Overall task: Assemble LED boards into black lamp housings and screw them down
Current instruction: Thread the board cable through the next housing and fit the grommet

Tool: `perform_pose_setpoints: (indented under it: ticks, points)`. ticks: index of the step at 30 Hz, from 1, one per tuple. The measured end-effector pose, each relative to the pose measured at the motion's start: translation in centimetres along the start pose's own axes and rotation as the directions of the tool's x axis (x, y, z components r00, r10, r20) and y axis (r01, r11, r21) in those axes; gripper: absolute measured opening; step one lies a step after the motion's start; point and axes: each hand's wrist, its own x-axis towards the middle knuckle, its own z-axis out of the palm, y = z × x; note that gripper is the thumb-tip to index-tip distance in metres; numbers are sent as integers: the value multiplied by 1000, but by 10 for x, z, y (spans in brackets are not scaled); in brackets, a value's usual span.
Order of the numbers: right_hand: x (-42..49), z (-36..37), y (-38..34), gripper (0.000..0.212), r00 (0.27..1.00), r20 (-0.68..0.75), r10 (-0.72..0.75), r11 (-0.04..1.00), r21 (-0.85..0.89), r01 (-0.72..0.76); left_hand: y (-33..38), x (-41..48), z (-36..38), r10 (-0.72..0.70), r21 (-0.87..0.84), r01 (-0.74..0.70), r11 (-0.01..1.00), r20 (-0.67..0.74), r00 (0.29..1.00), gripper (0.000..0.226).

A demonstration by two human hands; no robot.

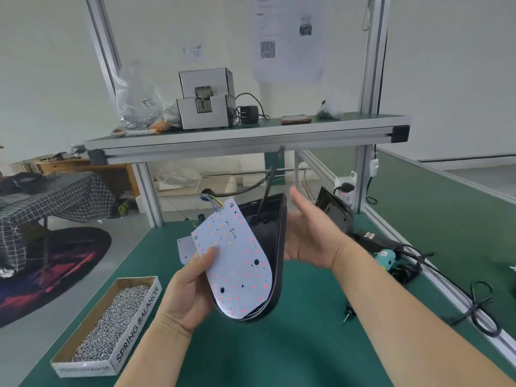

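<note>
Seating step: your left hand pinches the LED board over the housing, right hand straight-fingered at the housing's side; next, probably ease the board flush inside.

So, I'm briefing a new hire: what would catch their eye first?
The LED board, pinched by the left hand, leans against the black lamp housing mid-frame; the right hand lies open beside the housing. At lower left, a box of screws sits on the green table.
</note>
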Motion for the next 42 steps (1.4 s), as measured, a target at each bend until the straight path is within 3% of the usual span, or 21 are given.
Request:
perform_pose_setpoints:
  ticks: [3,5,6,7,8,9,10,11,13,15,18,21,23,24,27,29,31,35,37,40,42]
  points:
    - [5,0,19,80,996,-84,-10,999,-41,7,5,-6,6,20,28,-20,999,17,1000,32]
    - [2,2,20,83,958,-274,-87,927,-375,-24,8,-9,5,35,24,-36,999,21,999,33]
    - [-1,-1,20,80,921,-360,-150,769,-628,-120,10,-10,4,42,12,-42,999,20,999,34]
    - [-4,-9,22,68,895,-392,-212,474,-842,-257,13,-11,0,47,-8,-46,999,15,999,35]
    - [-7,-20,26,58,896,-377,-234,96,-926,-365,16,-12,-4,49,-30,-49,998,13,999,36]
    - [-10,-31,31,52,895,-376,-242,-214,-879,-427,19,-12,-8,52,-45,-51,998,11,999,37]
    - [-14,-42,37,51,877,-404,-259,-390,-787,-478,22,-13,-11,57,-51,-57,997,8,998,37]
    - [-15,-53,42,51,848,-447,-284,-472,-705,-530,25,-14,-15,65,-49,-65,997,7,998,37]
    - [-16,-71,53,52,800,-509,-319,-521,-611,-596,29,-15,-20,76,-42,-76,996,7,997,36]
    - [-15,-81,62,47,805,-548,-229,-498,-645,-580,30,-16,-23,79,-7,-79,997,11,997,36]
    - [-15,-76,61,29,831,-549,-88,-237,-799,-553,26,-17,-23,51,144,-49,988,-7,999,34]
    - [-7,-49,25,28,828,-403,-391,71,-910,-409,22,-18,-25,6,257,1,967,-27,1000,33]
    - [0,-13,-10,35,727,-306,-615,304,-942,-139,22,-19,-22,-11,331,10,944,0,1000,31]
    - [2,7,-29,42,716,-224,-661,348,-937,29,22,-19,-20,-15,373,5,928,24,1000,29]
    - [9,61,-78,65,839,102,-535,222,-941,256,22,-21,-4,-62,496,-14,868,136,989,30]
    - [16,87,-99,66,942,191,-277,64,-974,216,21,-22,3,-94,535,-24,845,193,977,37]
    - [19,99,-109,52,972,193,-136,-81,-980,183,23,-23,7,-93,537,-30,843,200,975,39]
    - [13,95,-103,30,945,172,-279,-204,-972,117,23,-28,-1,-61,473,-17,881,150,987,36]
    - [7,88,-90,24,910,143,-390,-145,-985,93,18,-30,-8,-13,396,-21,918,84,996,28]
    - [-2,81,-61,8,867,60,-494,192,-966,176,6,-30,-15,71,258,-58,964,-38,997,27]
    - [-4,78,-42,6,875,-11,-484,355,-916,185,0,-30,-15,108,186,-91,978,-82,991,27]
